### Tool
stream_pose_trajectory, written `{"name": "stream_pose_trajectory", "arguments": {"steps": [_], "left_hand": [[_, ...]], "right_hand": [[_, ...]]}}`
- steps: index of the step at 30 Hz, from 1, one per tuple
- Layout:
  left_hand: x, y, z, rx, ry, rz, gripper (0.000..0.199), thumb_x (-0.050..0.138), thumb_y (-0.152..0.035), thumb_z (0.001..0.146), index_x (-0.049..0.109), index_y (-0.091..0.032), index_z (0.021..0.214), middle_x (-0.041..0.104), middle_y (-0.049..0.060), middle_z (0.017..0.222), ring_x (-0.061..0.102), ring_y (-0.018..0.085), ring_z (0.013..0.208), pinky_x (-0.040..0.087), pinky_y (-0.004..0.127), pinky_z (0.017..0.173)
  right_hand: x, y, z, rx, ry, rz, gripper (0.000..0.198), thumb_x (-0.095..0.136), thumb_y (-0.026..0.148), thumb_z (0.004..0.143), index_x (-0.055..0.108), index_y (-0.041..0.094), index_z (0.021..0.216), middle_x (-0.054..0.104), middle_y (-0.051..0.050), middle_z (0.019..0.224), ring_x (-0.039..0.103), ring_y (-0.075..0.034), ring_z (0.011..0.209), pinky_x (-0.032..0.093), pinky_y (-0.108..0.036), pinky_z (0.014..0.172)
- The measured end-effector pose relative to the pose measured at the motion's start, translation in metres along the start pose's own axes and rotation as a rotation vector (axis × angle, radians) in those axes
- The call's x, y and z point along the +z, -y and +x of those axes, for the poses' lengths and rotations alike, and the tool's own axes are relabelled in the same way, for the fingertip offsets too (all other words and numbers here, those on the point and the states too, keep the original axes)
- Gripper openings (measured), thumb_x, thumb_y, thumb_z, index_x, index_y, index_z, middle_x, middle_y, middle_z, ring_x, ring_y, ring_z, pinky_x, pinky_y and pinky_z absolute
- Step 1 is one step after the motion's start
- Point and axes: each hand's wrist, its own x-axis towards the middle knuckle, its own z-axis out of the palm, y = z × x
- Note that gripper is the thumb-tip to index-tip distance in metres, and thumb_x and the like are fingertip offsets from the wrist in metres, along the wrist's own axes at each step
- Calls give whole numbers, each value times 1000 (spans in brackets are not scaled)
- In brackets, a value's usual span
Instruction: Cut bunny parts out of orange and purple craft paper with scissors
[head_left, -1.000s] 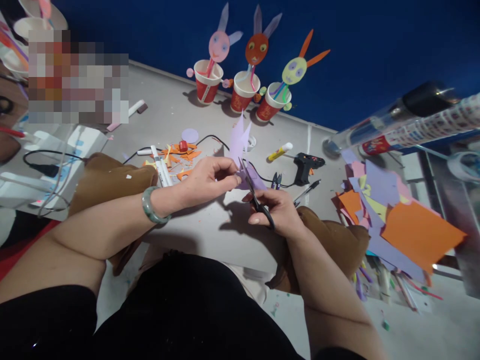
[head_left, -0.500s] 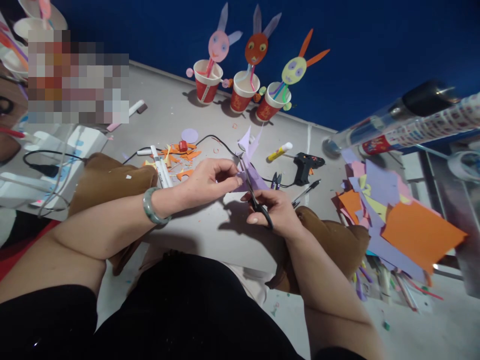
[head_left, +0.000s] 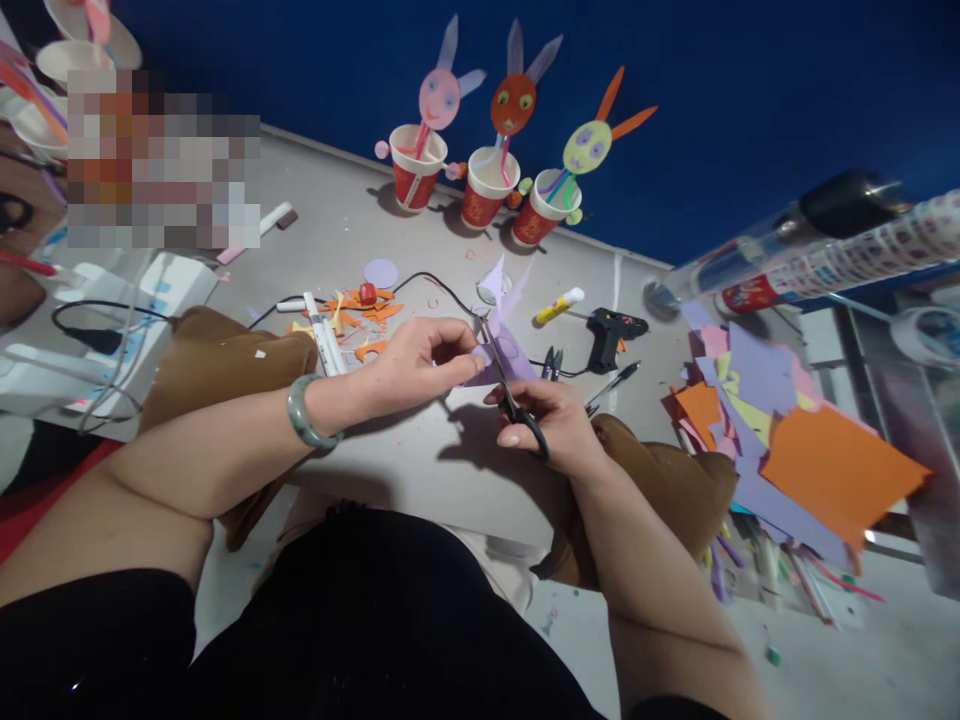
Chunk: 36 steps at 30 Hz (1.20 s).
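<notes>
Between thumb and fingers, my left hand (head_left: 431, 362) pinches a piece of purple paper (head_left: 517, 352) above the table. My right hand (head_left: 551, 425) has its fingers in the black handles of a pair of scissors (head_left: 504, 378). The blades reach up and left across the paper, close by my left fingertips. Pointed purple strips stick up from the paper's far side. Behind the paper lies a small silvery round object (head_left: 493, 288), partly covered. A purple paper circle (head_left: 381, 273) rests farther left on the table.
Three red cups (head_left: 489, 190) with paper rabbit heads stand along the blue wall. A black glue gun (head_left: 611, 335), a yellow glue stick (head_left: 559, 307) and small snips (head_left: 553, 363) lie to the right. Orange scraps (head_left: 379, 308) and white markers (head_left: 324, 335) are left; coloured paper (head_left: 832, 465) is piled far right.
The view has shifted slightly, so the surroundings sit a little lower. Both hands keep nearly the same pose, with the scissors still at the purple paper.
</notes>
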Motion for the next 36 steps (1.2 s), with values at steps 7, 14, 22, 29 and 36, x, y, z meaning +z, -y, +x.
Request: {"name": "stream_pose_trajectory", "arguments": {"steps": [7,14,22,29,36], "left_hand": [[0,2,0,7,-5,1,19,65,-27,81,58,-17,68,52,-1,63,44,10,59,35,25,55],[-1,3,0,37,0,-1,21,65,-27,82,55,-17,66,53,-1,64,44,10,60,36,25,56],[-1,2,1,34,-8,-24,20,65,-27,81,56,-18,66,53,-1,65,45,10,61,36,26,58],[-2,1,0,27,-19,-15,18,64,-26,82,57,-18,67,56,0,67,49,11,64,38,26,59],[-2,0,1,46,-13,-50,17,63,-24,81,58,-17,66,57,0,64,49,11,62,39,25,57]], "right_hand": [[-2,1,-1,13,0,-5,69,91,75,49,75,16,80,50,4,57,40,-8,51,31,-25,49],[-2,1,-1,25,0,2,69,91,74,48,74,16,80,54,4,57,42,-9,51,32,-25,50],[-3,0,-2,32,18,44,64,95,68,49,74,16,80,51,5,54,40,-8,49,29,-25,49],[-5,-1,-3,52,40,48,64,96,66,50,75,15,82,48,6,52,39,-8,49,27,-25,49],[-6,-1,-2,23,36,18,66,94,68,50,75,14,83,47,6,53,39,-8,50,28,-25,49]]}}
